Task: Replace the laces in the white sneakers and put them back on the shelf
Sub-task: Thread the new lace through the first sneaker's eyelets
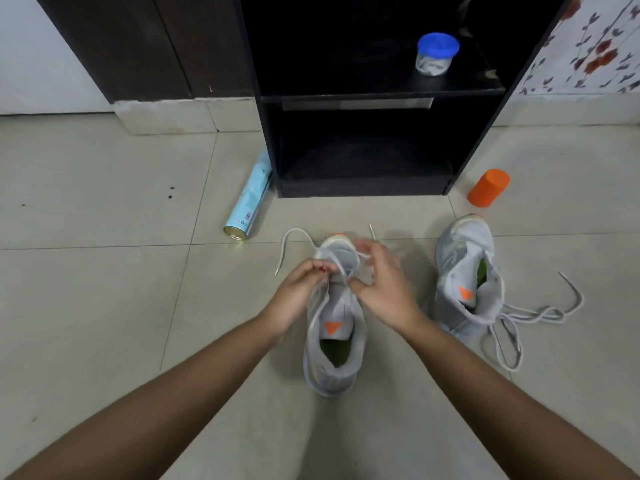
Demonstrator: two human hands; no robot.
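Observation:
A white sneaker (pixel 334 344) with an orange tongue mark stands on the floor tiles between my hands, toe pointing toward the shelf. My left hand (pixel 301 289) pinches the sneaker's left eyelet edge. My right hand (pixel 381 282) grips the white lace (pixel 294 235) over the forefoot; this hand is blurred. One lace end curls off to the left, another tip sticks up behind my right hand. A second white sneaker (pixel 465 271) stands to the right, and a loose lace (pixel 540 313) lies in loops beside it.
The black shelf unit (pixel 381 91) stands straight ahead, its lower compartment dark. A blue-lidded jar (pixel 436 55) sits on the upper board. A light blue spray can (pixel 247 206) lies at the shelf's left foot, an orange cylinder (pixel 488 192) at its right.

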